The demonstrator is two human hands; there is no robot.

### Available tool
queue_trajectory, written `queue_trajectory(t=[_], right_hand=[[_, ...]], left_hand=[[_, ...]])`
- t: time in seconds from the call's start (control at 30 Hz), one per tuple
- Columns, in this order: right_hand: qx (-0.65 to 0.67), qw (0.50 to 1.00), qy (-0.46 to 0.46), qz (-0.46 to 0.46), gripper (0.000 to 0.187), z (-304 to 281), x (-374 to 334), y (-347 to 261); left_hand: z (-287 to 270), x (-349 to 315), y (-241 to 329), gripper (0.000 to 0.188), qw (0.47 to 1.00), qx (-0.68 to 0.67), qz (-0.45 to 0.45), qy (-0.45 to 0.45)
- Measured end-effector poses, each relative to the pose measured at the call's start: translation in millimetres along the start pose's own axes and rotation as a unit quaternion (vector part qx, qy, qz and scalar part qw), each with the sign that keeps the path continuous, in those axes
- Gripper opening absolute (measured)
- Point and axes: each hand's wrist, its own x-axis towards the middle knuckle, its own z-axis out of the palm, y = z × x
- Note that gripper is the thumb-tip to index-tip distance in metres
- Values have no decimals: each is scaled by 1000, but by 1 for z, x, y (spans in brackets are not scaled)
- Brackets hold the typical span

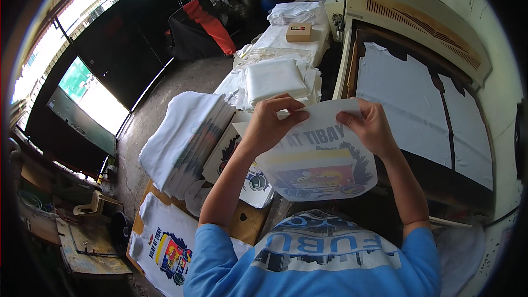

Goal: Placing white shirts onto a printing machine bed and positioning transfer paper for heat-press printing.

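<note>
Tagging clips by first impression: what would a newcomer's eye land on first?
The printed sheet at centre, its upper edge pinched in the left hand and right hand, strikes first. Next come the cream machine at right, with white cloth pieces on it, and the thick cloth stack at left.

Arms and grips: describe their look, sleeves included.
The left sleeve and right sleeve are short and light blue. The left forearm and right forearm are bare, no watch in view. The left grip and right grip wear no gloves.

One held sheet [313, 173], two cloth panels [396, 99] on one press [429, 14], one box [297, 33]
</note>
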Motion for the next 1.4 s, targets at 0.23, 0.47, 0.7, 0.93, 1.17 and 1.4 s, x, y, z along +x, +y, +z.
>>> queue_trajectory(t=[0.23,0.47,0.7,0.93,1.17,1.4], right_hand=[[275,954,-77,96,18,1,-1,10],[236,968,-18,80,20,-26,-10,14],[298,936,168,87,26,-85,-26,37],[268,906,276,175,40,-156,-62,87],[431,851,171,246,53,-173,-125,166],[114,899,252,340,43,-209,-174,227]], left_hand=[[-11,-2,4,15,984,-160,-45,-69],[-2,0,-23,30,991,75,53,96],[69,-63,-124,57,882,-429,-196,20],[139,-49,-108,17,852,-447,-270,-28],[222,38,-140,16,913,-311,-263,37],[303,107,-142,18,926,-295,-236,16]])
